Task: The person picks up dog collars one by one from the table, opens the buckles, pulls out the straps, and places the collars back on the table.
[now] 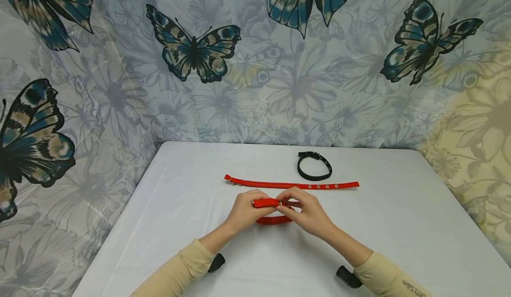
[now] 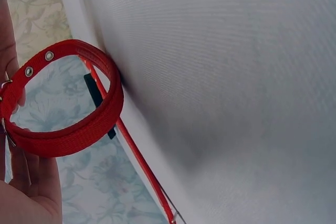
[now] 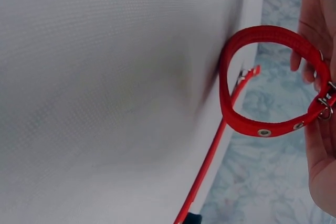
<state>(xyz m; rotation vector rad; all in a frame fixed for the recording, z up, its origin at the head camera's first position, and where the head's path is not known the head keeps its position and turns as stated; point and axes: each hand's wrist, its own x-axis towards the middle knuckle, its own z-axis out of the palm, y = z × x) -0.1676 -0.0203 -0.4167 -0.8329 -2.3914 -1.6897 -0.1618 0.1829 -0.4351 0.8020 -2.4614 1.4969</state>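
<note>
A red collar (image 1: 273, 220) with metal eyelets is bent into a loop, held between both hands in front of the person. My left hand (image 1: 245, 209) grips its left side, fingers curled over the red strap. From the other side my right hand (image 1: 306, 211) pinches the strap at the metal buckle (image 3: 325, 100), thumb and fingertips close together. In the left wrist view the loop (image 2: 73, 142) hangs near the white tabletop, its eyelets facing up-left. Fingers partly hide the buckle in the head view.
Behind the hands a second red collar (image 1: 275, 184) lies stretched out flat, eyelets toward its right end. A black collar (image 1: 315, 179), closed in a ring, lies farther back. The white table (image 1: 191, 164) meets a butterfly-patterned wall (image 1: 247, 110). Black wrist devices (image 1: 349, 277) show below the forearms.
</note>
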